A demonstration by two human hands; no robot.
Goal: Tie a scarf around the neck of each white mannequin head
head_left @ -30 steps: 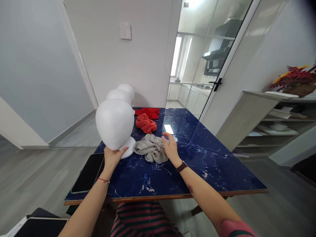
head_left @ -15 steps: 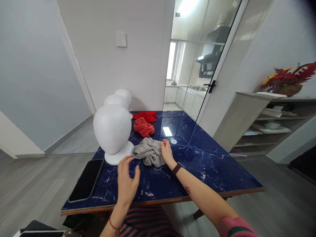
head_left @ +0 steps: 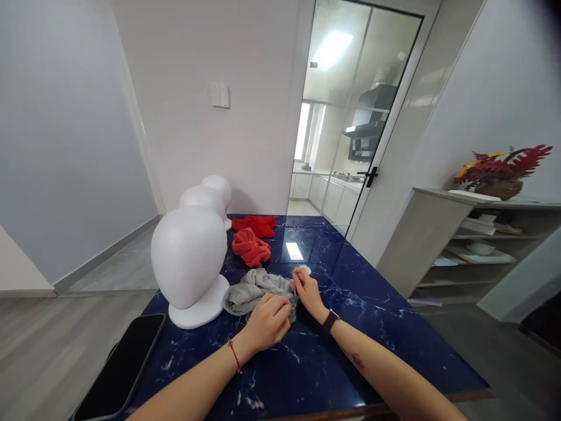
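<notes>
On the blue table (head_left: 350,345), grey cloth (head_left: 258,286) lies bunched just beside the base of the nearest white head (head_left: 190,257). Left hand (head_left: 269,320) curled over cloth's near side, fingertips hidden, can't tell if gripping. Right hand (head_left: 309,292): thumb and fingers pinched together on cloth's right edge. Two more heads (head_left: 202,197) lined up behind. Two red cloths (head_left: 252,247) crumpled beyond the grey one. Phone (head_left: 120,368) flat at near left.

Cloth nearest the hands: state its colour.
The cloth is grey; it shows best in the head view.
</notes>
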